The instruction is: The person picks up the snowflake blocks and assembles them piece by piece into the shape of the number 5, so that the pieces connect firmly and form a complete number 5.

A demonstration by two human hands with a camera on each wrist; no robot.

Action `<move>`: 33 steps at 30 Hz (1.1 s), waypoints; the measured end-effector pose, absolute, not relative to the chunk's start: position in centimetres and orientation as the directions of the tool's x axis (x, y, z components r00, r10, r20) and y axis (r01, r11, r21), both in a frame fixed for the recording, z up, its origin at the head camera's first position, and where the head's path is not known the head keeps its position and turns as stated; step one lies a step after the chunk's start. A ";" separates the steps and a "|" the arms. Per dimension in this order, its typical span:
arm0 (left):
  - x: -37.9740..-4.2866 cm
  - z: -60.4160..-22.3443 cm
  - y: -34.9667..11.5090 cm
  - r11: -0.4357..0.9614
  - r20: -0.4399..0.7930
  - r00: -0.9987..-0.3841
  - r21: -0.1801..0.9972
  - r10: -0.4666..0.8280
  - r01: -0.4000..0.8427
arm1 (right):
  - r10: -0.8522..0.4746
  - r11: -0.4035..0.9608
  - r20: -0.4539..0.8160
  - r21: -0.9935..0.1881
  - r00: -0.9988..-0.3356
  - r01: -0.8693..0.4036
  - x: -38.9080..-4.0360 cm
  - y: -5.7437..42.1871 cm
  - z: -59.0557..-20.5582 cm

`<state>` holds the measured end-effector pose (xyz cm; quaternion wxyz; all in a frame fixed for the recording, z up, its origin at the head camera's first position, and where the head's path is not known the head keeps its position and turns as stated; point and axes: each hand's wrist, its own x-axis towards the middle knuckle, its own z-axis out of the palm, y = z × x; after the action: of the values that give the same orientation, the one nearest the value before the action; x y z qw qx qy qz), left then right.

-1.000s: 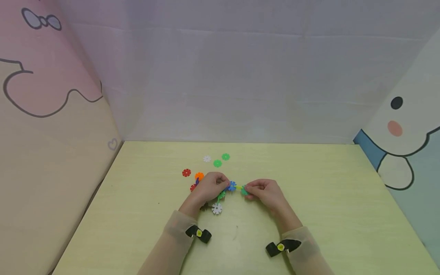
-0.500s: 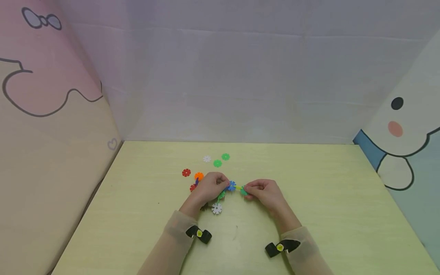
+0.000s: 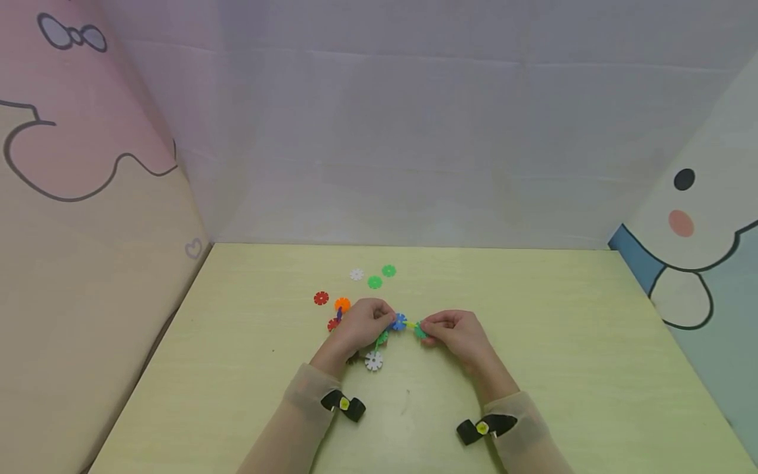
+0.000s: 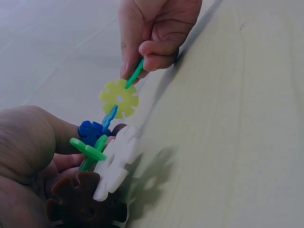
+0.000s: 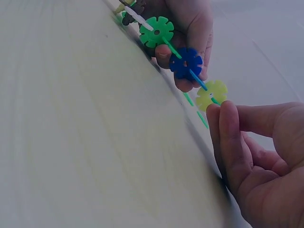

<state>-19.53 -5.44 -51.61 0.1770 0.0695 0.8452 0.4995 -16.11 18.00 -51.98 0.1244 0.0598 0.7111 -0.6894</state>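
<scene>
A chain of slotted plastic snowflake discs runs between both hands. My left hand (image 3: pixel 366 324) pinches a dark blue disc (image 5: pixel 179 67) within it. From there a light blue disc (image 3: pixel 399 321) leads to a yellow disc (image 4: pixel 110 95). At the right end, a green disc (image 3: pixel 420 330) is slotted into the yellow one, pinched between thumb and fingers of my right hand (image 3: pixel 460 334). Below the left hand, another green disc (image 5: pixel 148 37), a white disc (image 4: pixel 114 164) and a brown disc (image 4: pixel 76 197) continue the chain. The left hand hides part of it in the head view.
Behind the hands, a white disc (image 3: pixel 356 274) and two green discs (image 3: pixel 375 282) lie loose on the table (image 3: pixel 562 342). A red disc (image 3: pixel 321 298) lies left of them. Orange (image 3: pixel 342 305) and purple (image 3: pixel 339 315) discs show beside the left hand. Curtain-like walls surround the table.
</scene>
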 end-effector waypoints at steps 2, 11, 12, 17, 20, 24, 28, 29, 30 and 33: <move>-19.6 -51.7 -5.4 0.490 -0.223 -0.928 0.870 0.300 -0.051 | -0.088 0.043 -0.258 -0.966 -0.962 0.255 -16.1 18.0 -51.9; -19.7 -51.9 -5.5 0.474 -0.191 -0.927 0.881 0.323 -0.017 | -0.098 0.060 -0.255 -0.966 -0.962 0.250 -16.0 18.0 -51.8; -19.7 -51.8 -5.5 0.472 -0.189 -0.927 0.882 0.325 -0.014 | -0.104 0.062 -0.254 -0.967 -0.962 0.249 -16.0 18.0 -51.8; -19.6 -51.8 -5.6 0.482 -0.194 -0.919 0.876 0.342 -0.006 | -0.193 0.154 -0.257 -0.961 -0.947 0.230 -15.9 18.6 -51.5; -19.5 -51.6 -5.5 0.500 -0.202 -0.910 0.866 0.361 0.006 | -0.286 0.277 -0.262 -0.943 -0.922 0.182 -15.7 19.3 -51.2; -19.3 -51.5 -5.3 0.505 -0.187 -0.898 0.862 0.399 0.045 | -0.371 0.397 -0.266 -0.912 -0.890 0.107 -15.4 20.3 -50.8; -19.2 -51.4 -5.1 0.515 -0.164 -0.890 0.853 0.426 0.089 | -0.403 0.430 -0.271 -0.899 -0.874 0.081 -14.9 20.9 -50.6; -19.1 -51.3 -5.0 0.519 -0.157 -0.889 0.849 0.431 0.102 | -0.407 0.426 -0.273 -0.901 -0.872 0.083 -14.8 21.0 -50.6; -19.1 -51.3 -4.9 0.525 -0.152 -0.889 0.844 0.433 0.112 | -0.408 0.422 -0.276 -0.902 -0.870 0.089 -14.6 21.1 -50.6; -19.0 -51.0 -4.8 0.542 -0.140 -0.889 0.829 0.435 0.135 | -0.408 0.406 -0.287 -0.907 -0.867 0.109 -14.3 21.6 -50.7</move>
<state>-18.95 -4.77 -51.02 0.1672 0.1655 0.8621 0.4488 -14.26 21.61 -50.75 0.2407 -0.0932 0.8031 -0.5371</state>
